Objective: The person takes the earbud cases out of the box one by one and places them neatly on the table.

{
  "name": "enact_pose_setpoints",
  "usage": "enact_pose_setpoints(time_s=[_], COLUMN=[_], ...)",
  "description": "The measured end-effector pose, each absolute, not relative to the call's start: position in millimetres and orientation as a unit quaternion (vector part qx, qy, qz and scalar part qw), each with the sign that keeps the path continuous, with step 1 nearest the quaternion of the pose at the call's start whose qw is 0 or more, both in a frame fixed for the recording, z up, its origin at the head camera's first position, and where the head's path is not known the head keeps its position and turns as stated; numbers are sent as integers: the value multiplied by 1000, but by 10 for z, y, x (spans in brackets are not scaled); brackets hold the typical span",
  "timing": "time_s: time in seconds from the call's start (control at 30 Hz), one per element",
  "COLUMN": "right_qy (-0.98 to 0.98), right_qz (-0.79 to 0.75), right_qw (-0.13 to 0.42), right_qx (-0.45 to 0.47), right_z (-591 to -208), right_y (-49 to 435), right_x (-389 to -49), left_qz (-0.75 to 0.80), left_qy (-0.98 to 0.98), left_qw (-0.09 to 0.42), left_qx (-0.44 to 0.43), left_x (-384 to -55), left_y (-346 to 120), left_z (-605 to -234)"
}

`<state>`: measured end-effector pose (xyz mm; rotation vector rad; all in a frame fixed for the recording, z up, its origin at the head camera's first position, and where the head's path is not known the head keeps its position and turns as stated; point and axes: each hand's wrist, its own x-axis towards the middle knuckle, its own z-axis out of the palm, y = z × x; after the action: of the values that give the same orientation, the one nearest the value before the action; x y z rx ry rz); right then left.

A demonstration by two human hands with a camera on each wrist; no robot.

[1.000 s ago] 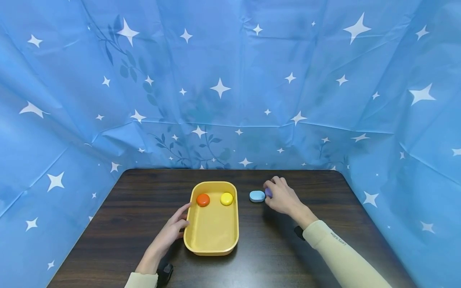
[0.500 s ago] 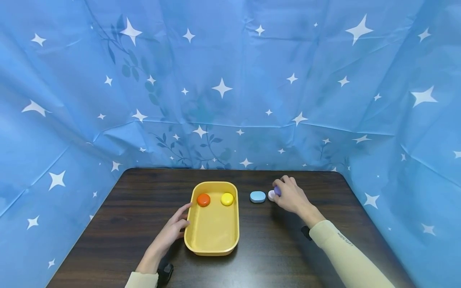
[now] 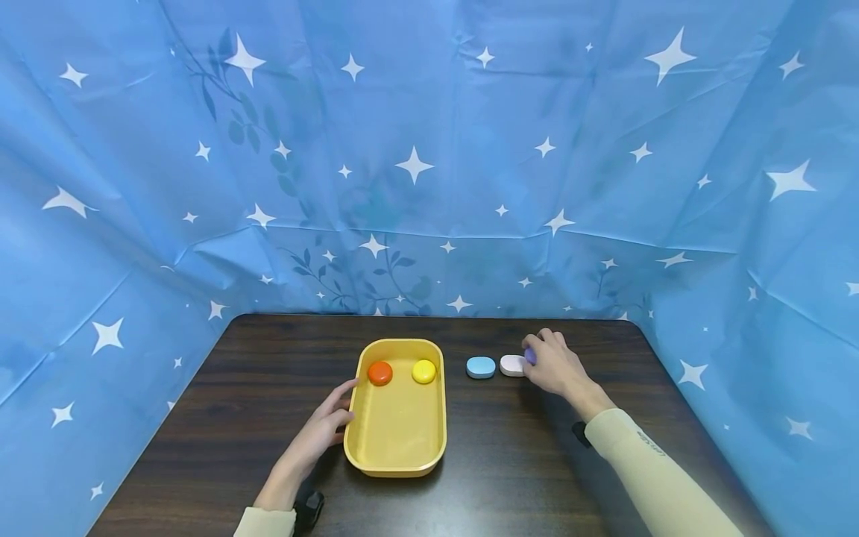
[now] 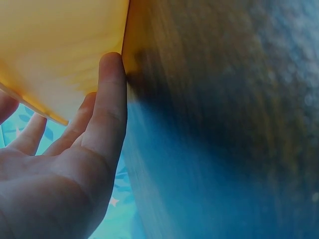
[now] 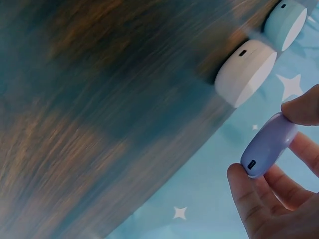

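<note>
My right hand pinches a small purple earbud case between thumb and fingertips; a dark charging port shows on its side in the right wrist view. Directly left of that hand in the head view lies a white earbud case, and beyond it a light blue one. With its fingers extended, my left hand rests against the left side of a yellow tray. Inside the tray, near its far end, sit a round orange piece and a round yellow piece.
A dark wood-grain table carries everything. Behind it and along both sides hangs a blue curtain with white stars. Each wrist wears a dark device, the left one standing close to the tabletop.
My right hand has moved rightward with the purple earbud case, away from the light blue one. The white earbud case has come into sight between them. My left hand has stayed at the tray.
</note>
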<state>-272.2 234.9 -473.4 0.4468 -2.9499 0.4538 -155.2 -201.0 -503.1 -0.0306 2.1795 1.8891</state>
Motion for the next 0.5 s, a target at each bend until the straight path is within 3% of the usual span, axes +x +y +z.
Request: enact_pose_setpoints(time_s=[0.5], right_qy=[-980], right_qz=[151], right_qw=[28], right_qx=[126], right_z=[-4844], right_y=[2479], right_x=[-2781], left_qz=[647], left_qy=[752], left_qw=[125], left_qx=[-10], left_x=[-1563], left_y=[-2004], left_z=[-5059])
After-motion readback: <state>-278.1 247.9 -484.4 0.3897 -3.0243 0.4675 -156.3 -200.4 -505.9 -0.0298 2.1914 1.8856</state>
